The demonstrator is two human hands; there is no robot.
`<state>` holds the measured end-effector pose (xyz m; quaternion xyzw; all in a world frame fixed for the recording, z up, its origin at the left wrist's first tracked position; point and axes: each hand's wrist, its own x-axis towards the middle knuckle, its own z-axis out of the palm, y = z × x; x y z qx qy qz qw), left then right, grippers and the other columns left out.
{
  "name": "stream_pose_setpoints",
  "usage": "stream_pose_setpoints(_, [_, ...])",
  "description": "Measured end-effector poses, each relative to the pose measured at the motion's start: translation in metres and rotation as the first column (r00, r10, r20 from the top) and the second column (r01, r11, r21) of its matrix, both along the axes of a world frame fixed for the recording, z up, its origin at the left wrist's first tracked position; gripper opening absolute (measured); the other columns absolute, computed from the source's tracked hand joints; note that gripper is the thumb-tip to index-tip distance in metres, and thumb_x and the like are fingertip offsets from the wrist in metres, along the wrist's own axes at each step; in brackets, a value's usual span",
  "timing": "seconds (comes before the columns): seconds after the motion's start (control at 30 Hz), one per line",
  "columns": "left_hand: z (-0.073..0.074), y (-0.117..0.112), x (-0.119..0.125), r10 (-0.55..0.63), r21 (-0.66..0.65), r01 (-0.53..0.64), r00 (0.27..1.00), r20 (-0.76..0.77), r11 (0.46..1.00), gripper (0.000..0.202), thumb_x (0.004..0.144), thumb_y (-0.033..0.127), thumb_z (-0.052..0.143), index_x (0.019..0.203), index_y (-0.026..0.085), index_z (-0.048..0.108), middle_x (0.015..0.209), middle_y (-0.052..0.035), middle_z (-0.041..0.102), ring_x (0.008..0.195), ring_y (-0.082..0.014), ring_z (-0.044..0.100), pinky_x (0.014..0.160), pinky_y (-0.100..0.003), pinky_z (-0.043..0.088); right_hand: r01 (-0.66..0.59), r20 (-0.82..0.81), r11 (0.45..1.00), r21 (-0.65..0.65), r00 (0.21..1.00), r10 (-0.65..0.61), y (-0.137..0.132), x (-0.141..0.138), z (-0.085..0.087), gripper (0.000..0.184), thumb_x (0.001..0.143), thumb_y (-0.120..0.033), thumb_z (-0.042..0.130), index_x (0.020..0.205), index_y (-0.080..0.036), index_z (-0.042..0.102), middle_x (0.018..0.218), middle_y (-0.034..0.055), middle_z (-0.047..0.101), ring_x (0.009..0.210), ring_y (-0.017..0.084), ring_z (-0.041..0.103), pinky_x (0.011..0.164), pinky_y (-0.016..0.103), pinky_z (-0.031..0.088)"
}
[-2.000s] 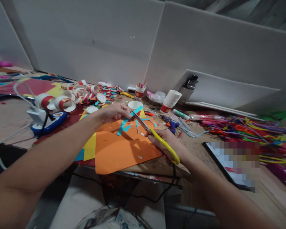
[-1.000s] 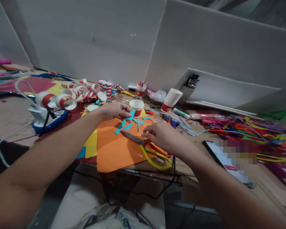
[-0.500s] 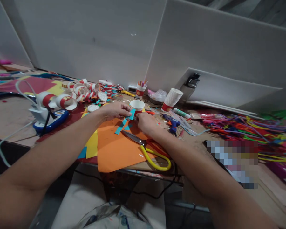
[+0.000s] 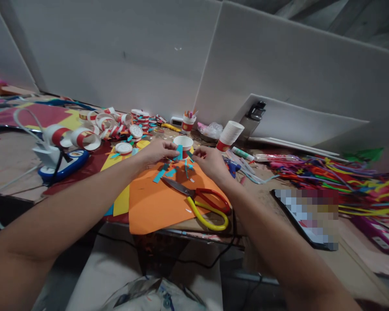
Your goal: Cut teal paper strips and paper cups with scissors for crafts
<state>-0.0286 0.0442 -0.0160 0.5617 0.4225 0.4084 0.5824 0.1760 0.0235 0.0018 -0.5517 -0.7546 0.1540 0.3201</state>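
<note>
My left hand (image 4: pixel 158 151) pinches a teal paper strip (image 4: pixel 179 152) just in front of a small white and red paper cup (image 4: pixel 183 143). My right hand (image 4: pixel 209 162) is closed in a pinch on the other side of the same strip. Below both hands lies an orange paper sheet (image 4: pixel 155 207) scattered with several cut teal strips (image 4: pixel 158 175). Scissors (image 4: pixel 201 203) with yellow and red handles lie on that sheet, untouched, near the table's front edge.
Cut red and white cup rings (image 4: pixel 84 137) pile at the left behind a blue and white device (image 4: pixel 60 162). A stack of paper cups (image 4: pixel 229 134), a glue gun (image 4: pixel 231 166) and a heap of coloured pipe cleaners (image 4: pixel 337 177) lie right. A tablet (image 4: pixel 306 216) lies beside my right forearm.
My right hand laid the scissors on the orange sheet, then reached up to the teal strip held by my left hand and now pinches it near the cup.
</note>
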Motion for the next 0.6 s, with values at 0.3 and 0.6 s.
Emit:
stream_pose_setpoints(0.3, [0.001, -0.010, 0.013, -0.034, -0.014, 0.036, 0.994, 0.103, 0.999, 0.024, 0.065, 0.021, 0.081, 0.082, 0.010, 0.067, 0.074, -0.0054, 0.070, 0.064, -0.0130, 0.067, 0.057, -0.023, 0.055, -0.217, -0.547, 0.963, -0.161, 0.831, 0.096, -0.005, -0.013, -0.016, 0.026, 0.072, -0.032, 0.065, 0.092, -0.017, 0.068, 0.064, -0.0042, 0.056, 0.052, 0.008, 0.042, 0.050, 0.023, 0.034])
stream_pose_setpoints(0.6, [0.006, -0.017, 0.015, -0.014, -0.057, 0.016, 0.999, 0.042, 0.998, 0.025, 0.070, 0.022, 0.077, 0.089, 0.012, 0.064, 0.078, -0.0079, 0.072, 0.068, -0.0169, 0.070, 0.060, -0.028, 0.056, -0.140, -0.580, 0.965, -0.224, 0.815, -0.016, -0.005, -0.009, -0.015, 0.012, 0.066, -0.029, 0.062, 0.067, -0.018, 0.059, 0.064, -0.0034, 0.054, 0.056, 0.009, 0.045, 0.049, 0.021, 0.035])
